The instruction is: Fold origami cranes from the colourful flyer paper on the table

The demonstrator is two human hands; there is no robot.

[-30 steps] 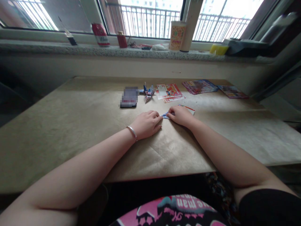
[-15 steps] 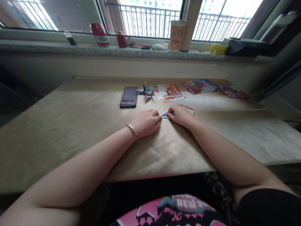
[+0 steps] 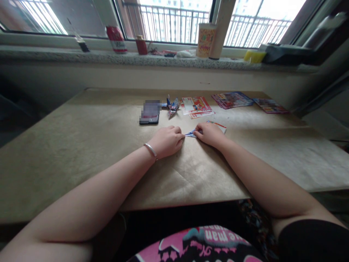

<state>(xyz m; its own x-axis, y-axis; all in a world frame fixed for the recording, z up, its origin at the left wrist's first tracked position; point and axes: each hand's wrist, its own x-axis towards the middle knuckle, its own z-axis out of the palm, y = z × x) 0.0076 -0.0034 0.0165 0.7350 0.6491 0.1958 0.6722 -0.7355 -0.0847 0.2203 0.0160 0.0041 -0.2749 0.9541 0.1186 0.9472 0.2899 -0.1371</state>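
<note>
A small folded paper (image 3: 190, 134), white and blue with a red edge, lies on the table between my hands. My right hand (image 3: 209, 133) is closed on it from above, the fingertips pressing near its narrow part, and covers its middle. The paper's wider end sticks out beyond the right knuckles. My left hand (image 3: 169, 140), with a silver bangle at the wrist, has its fingers curled together at the paper's pointed left tip. The left thumb is mostly hidden. Behind my hands stands a folded paper figure (image 3: 172, 108) with pointed ends.
A phone (image 3: 149, 112) lies left of the paper figure. Printed red and white sheets (image 3: 197, 105) lie right of it, with colourful paper stacks (image 3: 231, 99) farther right. On the windowsill (image 3: 95, 57) stand a red can (image 3: 116, 39), a paper cup (image 3: 205, 40) and a yellow object (image 3: 254, 56).
My left hand has slid slightly left along the paper's tip, so more of the narrow point shows. The right hand has stayed nearly still.
</note>
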